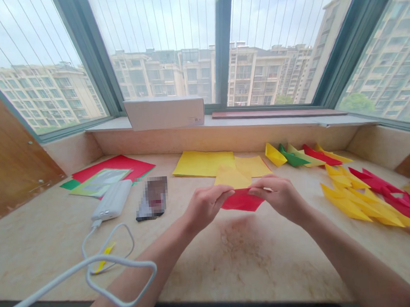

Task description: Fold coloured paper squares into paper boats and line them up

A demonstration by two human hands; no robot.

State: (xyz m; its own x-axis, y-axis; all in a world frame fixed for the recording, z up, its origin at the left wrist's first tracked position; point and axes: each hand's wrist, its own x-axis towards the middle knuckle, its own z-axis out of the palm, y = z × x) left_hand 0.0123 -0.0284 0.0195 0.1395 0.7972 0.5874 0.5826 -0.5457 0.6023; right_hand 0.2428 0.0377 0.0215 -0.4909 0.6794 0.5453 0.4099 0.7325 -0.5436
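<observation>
The marble counter [201, 274] runs below the window, where a white box [164, 113] and a flat reddish strip [279, 114] sit on the ledge. Counter, left side: red paper [136, 164] overlaps green paper [70, 185], with a pale green packet [84, 187] on top. A white power bank [112, 201] lies against the packet; from it a white cable [49, 287] loops past a yellow scrap [105, 258] and crosses in front of the left forearm as I see it. Whether it touches the arm, I cannot tell. Beside the power bank lies a small slab [154, 198], blurred beyond identification.

Rear centre: a yellow paper stack [198, 163], just beyond the hands. Right side: a row of folded paper boats [293, 156] in yellow, green and red; nearer, yellow folded pieces [364, 201] and red folded pieces [380, 182].

The workpiece, a folded paper [242, 200], is held up over the counter's middle. Its lower panel is red, angled at the bottom; yellow shows above the crease line. Left hand [203, 207]: thumb and fingers pinched on its left edge. Right hand [280, 195]: likewise pinched on its right edge.
</observation>
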